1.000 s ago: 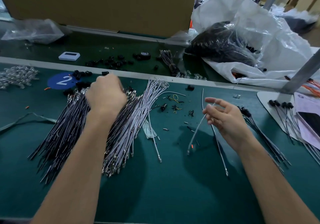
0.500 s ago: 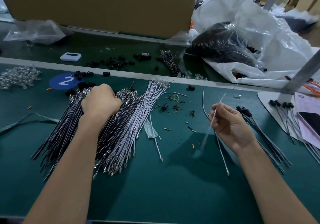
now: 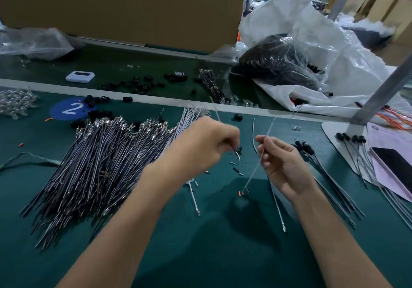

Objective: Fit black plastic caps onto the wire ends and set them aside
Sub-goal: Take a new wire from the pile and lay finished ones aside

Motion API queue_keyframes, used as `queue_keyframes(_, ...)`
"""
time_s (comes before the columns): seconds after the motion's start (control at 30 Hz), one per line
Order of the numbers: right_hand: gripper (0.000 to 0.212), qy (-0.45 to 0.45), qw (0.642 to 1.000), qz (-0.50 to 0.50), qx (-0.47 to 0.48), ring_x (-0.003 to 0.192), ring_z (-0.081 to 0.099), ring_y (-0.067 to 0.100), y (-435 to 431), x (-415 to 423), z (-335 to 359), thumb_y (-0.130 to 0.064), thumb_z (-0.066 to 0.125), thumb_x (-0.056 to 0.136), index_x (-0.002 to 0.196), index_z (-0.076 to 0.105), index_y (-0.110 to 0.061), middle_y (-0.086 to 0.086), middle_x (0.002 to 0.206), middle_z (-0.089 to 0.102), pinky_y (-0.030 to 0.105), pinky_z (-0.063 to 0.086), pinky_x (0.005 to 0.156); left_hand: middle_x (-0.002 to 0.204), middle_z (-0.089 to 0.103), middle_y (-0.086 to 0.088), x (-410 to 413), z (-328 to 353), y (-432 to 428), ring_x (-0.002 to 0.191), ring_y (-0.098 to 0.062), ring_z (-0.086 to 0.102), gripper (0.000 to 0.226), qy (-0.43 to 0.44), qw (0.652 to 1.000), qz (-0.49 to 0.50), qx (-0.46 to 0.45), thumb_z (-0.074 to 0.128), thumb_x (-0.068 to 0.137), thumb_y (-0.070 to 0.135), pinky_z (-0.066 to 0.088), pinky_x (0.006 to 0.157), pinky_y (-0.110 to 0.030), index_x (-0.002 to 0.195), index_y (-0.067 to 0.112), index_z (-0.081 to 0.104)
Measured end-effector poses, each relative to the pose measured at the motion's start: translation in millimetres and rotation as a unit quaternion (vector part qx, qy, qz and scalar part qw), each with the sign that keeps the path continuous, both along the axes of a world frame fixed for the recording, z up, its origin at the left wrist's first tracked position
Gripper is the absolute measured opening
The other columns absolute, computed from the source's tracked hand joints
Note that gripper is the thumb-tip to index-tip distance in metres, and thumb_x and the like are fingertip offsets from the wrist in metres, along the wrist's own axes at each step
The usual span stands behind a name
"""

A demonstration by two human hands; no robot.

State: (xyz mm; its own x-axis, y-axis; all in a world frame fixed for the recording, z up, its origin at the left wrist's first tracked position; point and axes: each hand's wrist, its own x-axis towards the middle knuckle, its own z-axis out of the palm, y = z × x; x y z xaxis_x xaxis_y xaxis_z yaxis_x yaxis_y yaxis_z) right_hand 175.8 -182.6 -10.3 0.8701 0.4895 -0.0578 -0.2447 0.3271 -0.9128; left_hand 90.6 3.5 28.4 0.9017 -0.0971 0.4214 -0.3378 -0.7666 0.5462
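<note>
While left hand (image 3: 207, 145) pinches one wire (image 3: 236, 154), right hand (image 3: 283, 165) grip pinching second wire (image 3: 256, 169); four capped wires (image 3: 354, 139) on white base (image 3: 330, 129).

Left hand (image 3: 207, 145), right hand (image 3: 283, 165) apparently bare; forearms (image 3: 124, 232) bare.

- Green table (image 3: 211, 254), crossed by a pale strip (image 3: 156, 100).
- Heap of bare wires (image 3: 100, 165), left of centre.
- Capped wires (image 3: 323, 171), fanned at right.
- Loose black caps (image 3: 136, 85) and white gadget (image 3: 80, 76), beyond the strip.
</note>
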Motion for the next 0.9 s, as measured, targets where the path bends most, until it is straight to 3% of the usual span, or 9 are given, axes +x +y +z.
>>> queue_keyframes(0.2,0.017,-0.032,0.993,0.021,-0.107,0.06,0.06,0.011,6.5,-4.8,0.4,-0.026,0.068,0.071,0.076,0.079,-0.013,0.003,0.071,0.071,0.022,0.047,0.056,0.08,0.07,-0.005,4.2,-29.1,-34.8,0.073,-0.031,0.061,0.011,-0.026,0.993,-0.086,0.07,0.064,0.083,0.0,0.049,0.066,-0.043,0.082,0.009,0.07)
queue_keyframes(0.4,0.017,-0.018,0.993,-0.007,-0.118,0.063,0.065,0.015,11.9,-7.2,0.5,-0.027,0.072,0.071,0.074,0.078,-0.012,0.009,0.077,0.073,0.023,0.054,0.055,0.078,0.067,-0.008,1.2,-32.7,-42.0,0.07,-0.034,0.059,0.011,-0.031,0.99,-0.107,0.091,0.062,0.086,-0.001,0.049,0.062,-0.045,0.084,0.007,0.069)
queue_keyframes(0.67,0.013,-0.005,0.997,-0.023,-0.076,0.053,0.061,0.011,11.2,-5.4,-1.2,-0.023,0.07,0.073,0.067,0.077,-0.014,0.004,0.065,0.068,0.019,0.052,0.054,0.08,0.066,-0.01,1.8,-42.6,-51.5,0.072,-0.036,0.058,0.017,-0.016,0.984,-0.132,0.121,0.056,0.081,-0.005,0.047,0.064,-0.047,0.087,0.007,0.067)
queue_keyframes(0.73,0.012,0.001,0.998,-0.023,-0.062,0.055,0.063,0.012,11.2,-5.4,-1.9,-0.02,0.07,0.073,0.068,0.076,-0.012,0.006,0.066,0.068,0.02,0.054,0.055,0.079,0.069,-0.009,2.0,-43.4,-52.3,0.072,-0.034,0.06,0.017,-0.017,0.985,-0.135,0.102,0.058,0.081,-0.004,0.049,0.064,-0.045,0.086,0.007,0.07)
queue_keyframes(0.8,0.01,0.007,0.999,-0.038,-0.035,0.055,0.062,0.011,11.3,-3.4,-2.8,-0.017,0.07,0.072,0.069,0.076,-0.01,0.006,0.066,0.068,0.02,0.054,0.054,0.078,0.072,-0.006,1.2,-40.3,-52.7,0.069,-0.027,0.065,0.017,-0.011,0.992,-0.127,0.007,0.064,0.081,-0.001,0.053,0.064,-0.038,0.085,0.01,0.075)
queue_keyframes(0.87,0.009,-0.004,0.997,-0.068,-0.024,0.053,0.06,0.009,10.4,-0.4,-3.0,-0.016,0.069,0.071,0.073,0.074,-0.009,0.004,0.064,0.067,0.018,0.052,0.052,0.079,0.074,0.0,2.6,-37.9,-48.3,0.067,-0.016,0.068,0.017,-0.031,0.993,-0.055,-0.101,0.065,0.081,0.005,0.056,0.064,-0.032,0.087,0.016,0.076)
queue_keyframes(0.9,0.011,-0.016,0.996,-0.081,-0.026,0.052,0.058,0.007,9.6,0.9,-3.1,-0.017,0.069,0.072,0.076,0.073,-0.008,0.003,0.064,0.067,0.016,0.05,0.051,0.081,0.075,0.003,5.5,-37.5,-43.0,0.069,-0.015,0.068,0.017,-0.054,0.994,0.015,-0.094,0.064,0.083,0.01,0.056,0.065,-0.031,0.09,0.019,0.076)
